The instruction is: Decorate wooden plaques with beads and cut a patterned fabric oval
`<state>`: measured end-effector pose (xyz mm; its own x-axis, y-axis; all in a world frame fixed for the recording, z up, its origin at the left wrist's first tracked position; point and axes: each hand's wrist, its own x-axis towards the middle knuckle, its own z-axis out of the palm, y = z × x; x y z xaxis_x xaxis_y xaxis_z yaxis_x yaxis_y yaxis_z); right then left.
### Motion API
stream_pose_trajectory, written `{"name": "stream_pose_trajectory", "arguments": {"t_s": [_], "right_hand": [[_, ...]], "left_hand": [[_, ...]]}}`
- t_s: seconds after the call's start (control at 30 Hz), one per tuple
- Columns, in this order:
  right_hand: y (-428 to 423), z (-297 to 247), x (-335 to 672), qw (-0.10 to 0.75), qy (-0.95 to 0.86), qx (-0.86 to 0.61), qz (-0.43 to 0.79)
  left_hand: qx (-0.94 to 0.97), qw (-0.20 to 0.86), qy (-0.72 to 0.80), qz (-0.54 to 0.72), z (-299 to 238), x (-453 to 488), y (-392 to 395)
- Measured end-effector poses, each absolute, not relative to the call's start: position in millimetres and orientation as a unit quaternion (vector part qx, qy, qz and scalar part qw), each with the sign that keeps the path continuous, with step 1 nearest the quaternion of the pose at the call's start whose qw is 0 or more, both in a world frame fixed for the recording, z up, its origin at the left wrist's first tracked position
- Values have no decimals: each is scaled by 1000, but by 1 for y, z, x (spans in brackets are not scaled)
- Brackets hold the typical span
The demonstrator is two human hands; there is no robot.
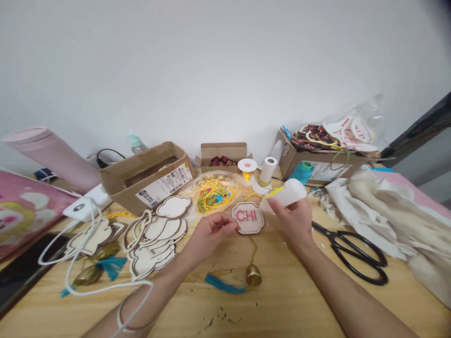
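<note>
A scalloped plaque [250, 224] with a pale cloth face and pink embroidered letters "CHI" lies in front of me. My left hand [214, 231] is closed, thumb and fingertips pinched at the plaque's left edge. My right hand [294, 221] wraps round a white plastic bottle [291, 189] with yellow-green marking, tilted beside the plaque with its narrow end to the left. Below the plaque, a cord runs to a brass bell [253, 274]. A blue tassel [224, 283] lies left of the bell.
Black scissors [359, 253] lie to the right, near crumpled cloth [380, 216]. Stacked wooden cutouts [155, 249] and a white cable [81, 253] are on the left. Behind are a cardboard box [148, 178], tangled yellow cords [214, 195], ribbon spools [268, 171] and a filled box [317, 164].
</note>
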<state>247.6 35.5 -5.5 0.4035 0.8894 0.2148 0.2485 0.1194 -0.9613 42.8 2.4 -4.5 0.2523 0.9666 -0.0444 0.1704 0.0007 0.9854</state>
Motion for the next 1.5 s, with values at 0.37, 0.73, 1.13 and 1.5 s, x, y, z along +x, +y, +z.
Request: {"name": "stream_pose_trajectory", "arguments": {"t_s": [0.37,0.73,1.13,1.5], "right_hand": [[41,-4,245,579,-496,-597,249],[43,-7,246,574,-503,-600,240],[43,-7,246,535,-571,-599,171],[42,-7,246,550,-556,-599,172]], "left_hand": [[864,170,433,192,-20,64,2],[891,44,417,172,-35,67,2],[887,62,418,185,-42,68,4],[893,55,411,176,-44,67,4]]}}
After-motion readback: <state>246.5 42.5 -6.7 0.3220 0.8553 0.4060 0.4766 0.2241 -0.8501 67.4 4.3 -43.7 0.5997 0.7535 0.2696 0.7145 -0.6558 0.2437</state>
